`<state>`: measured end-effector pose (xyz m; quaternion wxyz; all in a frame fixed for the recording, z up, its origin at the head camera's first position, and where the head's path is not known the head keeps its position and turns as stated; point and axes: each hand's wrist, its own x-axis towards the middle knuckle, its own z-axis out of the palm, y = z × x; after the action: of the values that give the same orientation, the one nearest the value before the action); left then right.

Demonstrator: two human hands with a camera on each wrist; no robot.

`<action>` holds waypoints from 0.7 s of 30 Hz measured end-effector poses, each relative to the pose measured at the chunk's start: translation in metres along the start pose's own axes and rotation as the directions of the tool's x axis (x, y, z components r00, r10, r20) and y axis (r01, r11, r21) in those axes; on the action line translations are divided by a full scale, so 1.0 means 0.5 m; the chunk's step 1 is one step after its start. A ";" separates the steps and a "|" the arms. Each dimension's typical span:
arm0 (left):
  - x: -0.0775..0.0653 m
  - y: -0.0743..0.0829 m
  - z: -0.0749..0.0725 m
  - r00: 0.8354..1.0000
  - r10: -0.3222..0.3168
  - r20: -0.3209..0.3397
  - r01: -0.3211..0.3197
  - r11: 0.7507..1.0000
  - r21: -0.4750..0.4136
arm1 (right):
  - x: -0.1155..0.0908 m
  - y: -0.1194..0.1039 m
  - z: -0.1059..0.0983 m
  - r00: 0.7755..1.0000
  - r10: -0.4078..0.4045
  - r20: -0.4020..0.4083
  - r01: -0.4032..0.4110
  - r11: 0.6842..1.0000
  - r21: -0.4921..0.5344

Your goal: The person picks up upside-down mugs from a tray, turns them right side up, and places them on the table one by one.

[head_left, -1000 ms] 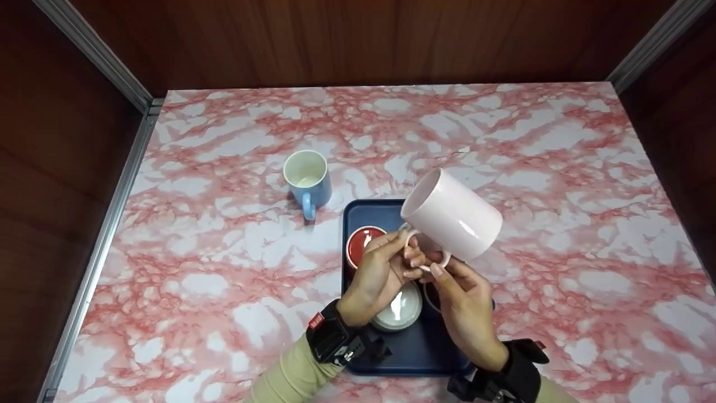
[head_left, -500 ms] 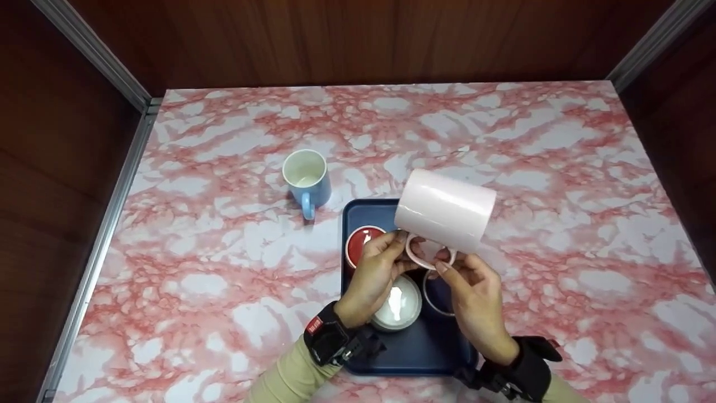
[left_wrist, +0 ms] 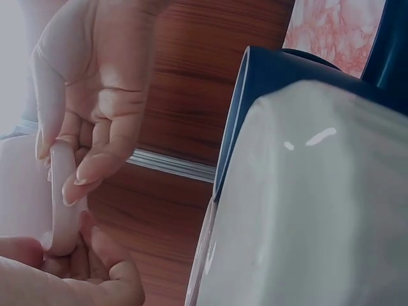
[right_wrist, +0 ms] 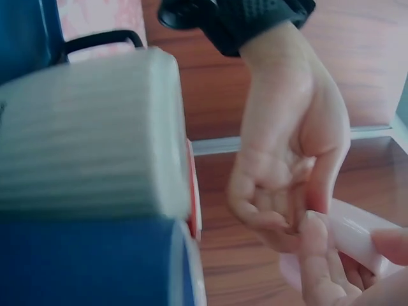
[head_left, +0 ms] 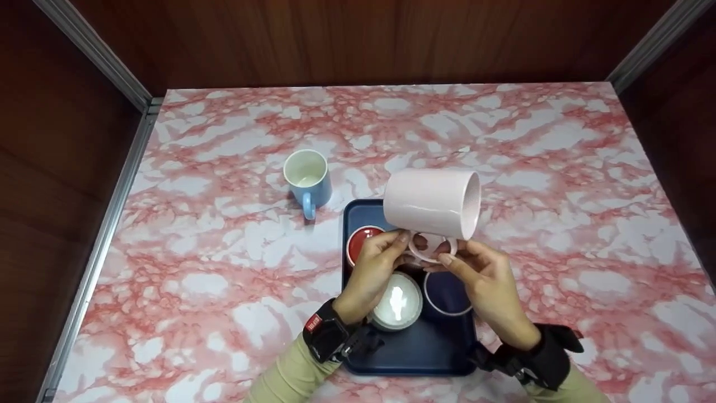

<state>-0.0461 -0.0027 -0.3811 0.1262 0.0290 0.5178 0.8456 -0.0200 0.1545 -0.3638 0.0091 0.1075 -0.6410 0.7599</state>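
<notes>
A pale pink mug is held up over the dark blue tray, lying sideways with its opening to the right and its handle towards the person. My left hand pinches the left end of the handle between thumb and fingers. At the handle's right part, my right hand grips with thumb and fingertips. The left wrist view shows both hands on the handle, my left hand low and my right hand above it.
On the tray stand a white ribbed cup, a dark blue cup and a red piece with a pale rim, partly hidden by the left hand. A light blue mug stands upright left of the tray.
The pink mug has been turned round: its opening faced left and now faces right. The right hand has shifted slightly right, uncovering more of the dark blue cup.
</notes>
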 end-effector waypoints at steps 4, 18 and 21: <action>0.002 0.004 -0.001 1.000 0.000 -0.010 0.001 0.998 0.070 | 0.011 -0.017 -0.006 1.000 0.010 0.030 -0.008 0.997 -0.077; -0.008 0.019 -0.050 0.992 0.109 -0.067 -0.095 0.978 0.185 | 0.058 -0.048 -0.023 0.997 0.059 0.039 -0.052 0.984 -0.169; -0.012 0.018 -0.069 0.977 0.163 -0.137 -0.131 0.968 0.214 | 0.074 -0.054 -0.030 0.997 0.077 0.027 -0.070 0.977 -0.199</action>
<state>-0.0481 -0.0380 -0.3887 0.0191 0.0150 0.6064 0.7948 -0.0542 0.1692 -0.3334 -0.0196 0.0954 -0.7172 0.6901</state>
